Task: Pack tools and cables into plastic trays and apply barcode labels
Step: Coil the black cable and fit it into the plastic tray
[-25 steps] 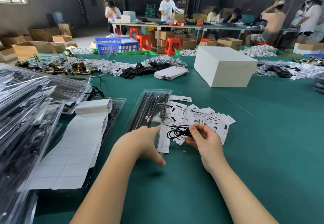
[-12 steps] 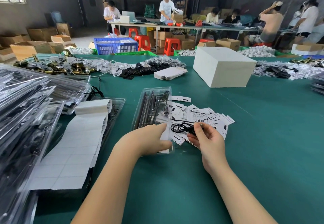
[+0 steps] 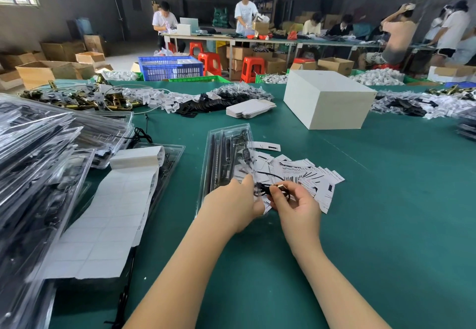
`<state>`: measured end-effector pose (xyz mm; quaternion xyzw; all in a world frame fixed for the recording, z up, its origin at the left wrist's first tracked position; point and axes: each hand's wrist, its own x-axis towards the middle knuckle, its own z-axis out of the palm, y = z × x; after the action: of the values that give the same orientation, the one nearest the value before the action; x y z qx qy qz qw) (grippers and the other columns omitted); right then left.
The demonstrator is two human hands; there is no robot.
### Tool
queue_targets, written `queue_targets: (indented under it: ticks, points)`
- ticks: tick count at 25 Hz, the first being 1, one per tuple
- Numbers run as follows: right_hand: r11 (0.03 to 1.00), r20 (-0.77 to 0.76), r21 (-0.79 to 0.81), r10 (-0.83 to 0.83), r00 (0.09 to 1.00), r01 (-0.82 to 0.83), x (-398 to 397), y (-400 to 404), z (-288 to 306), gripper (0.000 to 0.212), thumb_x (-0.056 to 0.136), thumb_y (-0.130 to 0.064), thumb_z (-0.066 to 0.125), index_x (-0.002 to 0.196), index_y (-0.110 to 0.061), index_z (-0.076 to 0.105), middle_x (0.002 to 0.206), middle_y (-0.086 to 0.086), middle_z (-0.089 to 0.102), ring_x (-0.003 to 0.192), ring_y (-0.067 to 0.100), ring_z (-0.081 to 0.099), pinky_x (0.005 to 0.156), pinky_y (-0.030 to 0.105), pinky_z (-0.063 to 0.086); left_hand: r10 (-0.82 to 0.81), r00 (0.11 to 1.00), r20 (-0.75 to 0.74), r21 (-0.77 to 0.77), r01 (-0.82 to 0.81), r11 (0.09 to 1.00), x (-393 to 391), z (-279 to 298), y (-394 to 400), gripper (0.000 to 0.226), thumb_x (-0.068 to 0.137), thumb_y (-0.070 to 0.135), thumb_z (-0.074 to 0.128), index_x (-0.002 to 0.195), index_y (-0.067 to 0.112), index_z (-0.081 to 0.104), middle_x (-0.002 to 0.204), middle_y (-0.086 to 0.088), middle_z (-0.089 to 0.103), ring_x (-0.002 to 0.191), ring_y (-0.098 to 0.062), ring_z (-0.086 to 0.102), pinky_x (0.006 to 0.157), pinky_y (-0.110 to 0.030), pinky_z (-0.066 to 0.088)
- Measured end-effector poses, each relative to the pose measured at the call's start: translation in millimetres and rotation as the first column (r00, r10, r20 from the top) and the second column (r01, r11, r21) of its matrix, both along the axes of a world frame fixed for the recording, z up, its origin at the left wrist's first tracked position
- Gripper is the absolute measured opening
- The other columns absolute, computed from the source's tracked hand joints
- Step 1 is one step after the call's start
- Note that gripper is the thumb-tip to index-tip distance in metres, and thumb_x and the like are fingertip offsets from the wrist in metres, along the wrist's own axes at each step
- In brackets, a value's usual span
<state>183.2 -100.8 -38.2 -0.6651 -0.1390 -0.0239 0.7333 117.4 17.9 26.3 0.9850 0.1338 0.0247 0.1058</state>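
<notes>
Right now my left hand grips the near end of the clear tray, whose long axis runs away from me on the green table; my right hand pinches a coiled black cable just beside it.

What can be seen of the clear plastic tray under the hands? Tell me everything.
The clear plastic tray is a long, narrow, glossy blister pack lying flat on the green table, running away from the person. Dark rod-like tools sit lengthwise inside. The left hand covers its near end; paper tags lie against its right edge.
</notes>
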Motion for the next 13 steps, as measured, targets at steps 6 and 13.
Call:
queue_targets:
  ticks: [6,13]
  points:
    - [0.965,0.184,-0.21,-0.117,0.976,0.155,-5.5,2.5,0.6,0.014,0.085,-0.024,0.072,0.081,-0.036,0.066,0.079,-0.023,0.068,0.07,0.002,0.061,0.066,0.017,0.047,-0.055,0.998,-0.012,0.008,0.055,0.998,1.3,-0.7,7.0,0.036,0.091,0.046,0.042,0.113,0.017,0.042,0.107,-0.004,0.059,0.094,-0.03,0.057,0.067,-0.033,0.042]
    - [0.927,0.233,-0.325,-0.112,0.966,0.186,-9.0,3.7,-0.5,0.023,0.087,-0.022,0.07,0.11,-0.023,0.07,0.09,-0.027,0.063,0.079,-0.008,0.059,0.074,0.014,0.046,-0.059,0.998,-0.007,-0.018,0.059,0.998,0.8,0.2,8.7,0.039,0.091,0.044,0.043,0.12,0.018,0.043,0.113,-0.003,0.06,0.095,-0.028,0.057,0.069,-0.032,0.043]
